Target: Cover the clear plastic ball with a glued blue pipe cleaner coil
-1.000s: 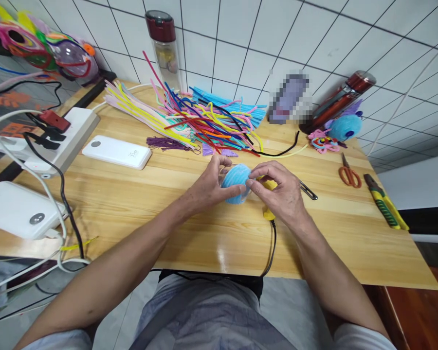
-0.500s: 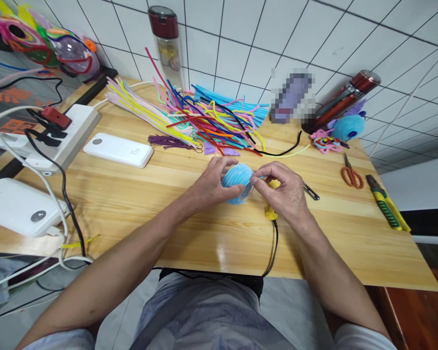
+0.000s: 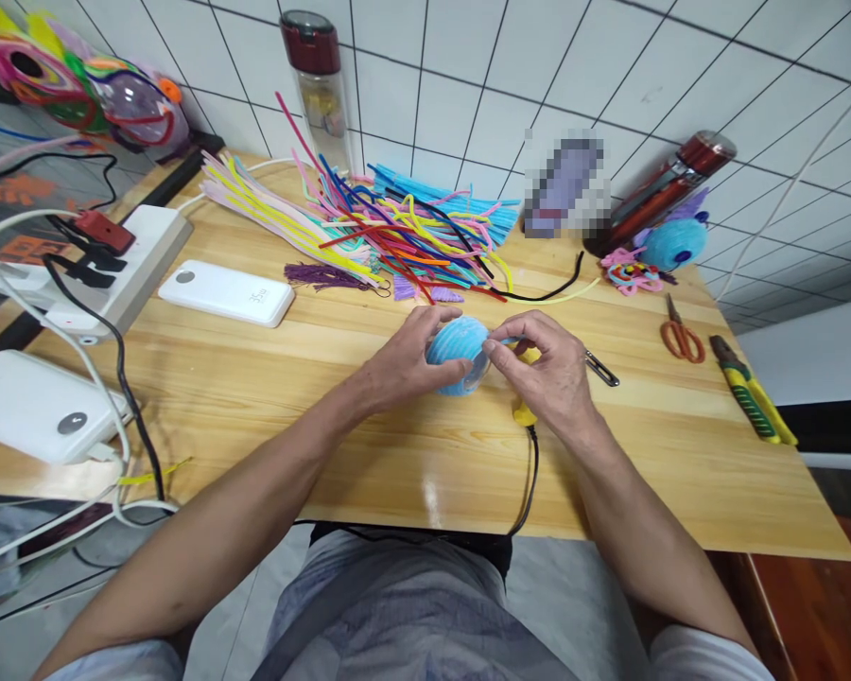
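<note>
My left hand (image 3: 415,355) is closed around a clear ball (image 3: 460,345) wrapped in rows of light blue pipe cleaner, with part of its right side bare. My right hand (image 3: 543,364) pinches a blue pipe cleaner (image 3: 512,339) between thumb and forefinger at the ball's right edge. Much of that strand is hidden by the fingers. Beneath my right hand lies a yellow corded tool (image 3: 525,413), mostly covered, its black cord running to the table's front edge.
Behind the ball lies a heap of coloured pipe cleaners (image 3: 411,232). Scissors (image 3: 681,333) and pliers (image 3: 748,390) lie to the right, near a red flask (image 3: 663,189) and a blue fuzzy ball figure (image 3: 673,244). A power bank (image 3: 227,293), power strip (image 3: 131,270) and cables occupy the left.
The camera view has shifted slightly. Both hands keep their hold at the ball, with no other clear movement.
</note>
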A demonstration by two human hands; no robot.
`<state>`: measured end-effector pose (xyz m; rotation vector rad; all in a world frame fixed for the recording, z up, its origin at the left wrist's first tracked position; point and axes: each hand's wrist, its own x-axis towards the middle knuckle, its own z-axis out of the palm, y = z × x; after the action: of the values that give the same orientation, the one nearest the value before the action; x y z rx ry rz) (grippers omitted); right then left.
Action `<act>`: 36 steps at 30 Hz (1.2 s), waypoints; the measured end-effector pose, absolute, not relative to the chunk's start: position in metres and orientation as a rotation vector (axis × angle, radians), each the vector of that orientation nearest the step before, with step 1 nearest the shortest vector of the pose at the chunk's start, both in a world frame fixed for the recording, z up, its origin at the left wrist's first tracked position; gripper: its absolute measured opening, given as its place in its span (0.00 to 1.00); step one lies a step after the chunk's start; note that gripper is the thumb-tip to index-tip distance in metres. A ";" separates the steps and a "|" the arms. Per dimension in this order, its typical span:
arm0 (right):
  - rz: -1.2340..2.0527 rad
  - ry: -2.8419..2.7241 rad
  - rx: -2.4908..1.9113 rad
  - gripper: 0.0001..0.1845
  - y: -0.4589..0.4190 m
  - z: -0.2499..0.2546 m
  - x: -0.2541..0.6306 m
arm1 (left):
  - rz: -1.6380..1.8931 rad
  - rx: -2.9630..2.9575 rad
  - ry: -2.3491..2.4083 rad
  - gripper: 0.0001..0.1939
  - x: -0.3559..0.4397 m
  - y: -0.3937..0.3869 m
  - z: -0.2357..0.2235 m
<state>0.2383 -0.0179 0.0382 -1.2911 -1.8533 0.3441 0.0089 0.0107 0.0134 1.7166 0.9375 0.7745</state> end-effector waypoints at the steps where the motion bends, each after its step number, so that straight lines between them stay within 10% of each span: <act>1: 0.341 -1.853 -1.296 0.05 -0.018 0.038 0.239 | 0.781 1.707 0.930 0.39 0.009 0.011 0.013; 36: 0.263 -1.904 -1.209 0.04 -0.016 0.036 0.241 | 0.778 1.390 0.878 0.41 0.017 0.003 0.019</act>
<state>0.2409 -0.0163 0.0355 -1.2092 -1.9039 0.2628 0.0166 0.0031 0.0191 1.3903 0.8777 0.7782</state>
